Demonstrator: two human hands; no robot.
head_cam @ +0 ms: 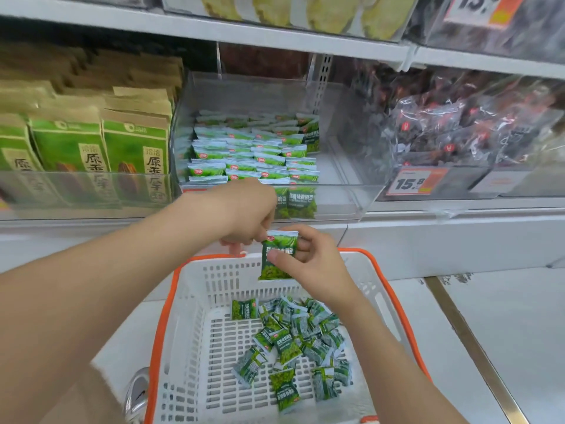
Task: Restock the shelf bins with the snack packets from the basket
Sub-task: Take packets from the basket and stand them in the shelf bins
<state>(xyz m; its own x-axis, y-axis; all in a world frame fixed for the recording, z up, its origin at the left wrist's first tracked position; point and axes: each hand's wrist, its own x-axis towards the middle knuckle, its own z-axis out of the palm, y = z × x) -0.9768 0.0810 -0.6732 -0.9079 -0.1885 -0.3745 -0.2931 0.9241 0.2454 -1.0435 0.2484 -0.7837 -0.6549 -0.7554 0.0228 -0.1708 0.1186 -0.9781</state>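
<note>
Left forearm (107, 286): closest to lens, bare, runs in from lower left toward the shelf edge.
Left hand (247, 215): knuckles up, fingers curled down, fingertips pinching the top-left corner of the held packet.
Right hand (318, 267): grasping the same packet, thumb across its front, other fingers behind it.
Held packet (276, 261): small green snack packet with a white top band, upright, over the basket's far rim, just below the bin front.
Basket (171, 304): white slotted plastic with an orange rim, directly below both hands.
Loose packets (293, 335): same green kind, scattered on the basket bottom, mostly the right half, at all angles.
Clear bin (348, 179): transparent, on the shelf straight ahead, above the hands.
Stocked packets (253, 154): matching green packets standing in rows, filling the left and centre of the bin; the front row is against the bin's front wall.
Pouches (70, 148): tall brown-and-green, standing in rows in the next bin to the left.
Dark bags (452, 127): dark snacks in clear wrap, heaped in the bin to the right.
Price tag (412, 182): orange and white, reads 15.8, on the front of the right bin.
Upper shelf (244, 32): white, overhead; yellowish packs on it, cut off by the frame top.
Gold strip (470, 341): runs across the pale floor, right of the basket.
</note>
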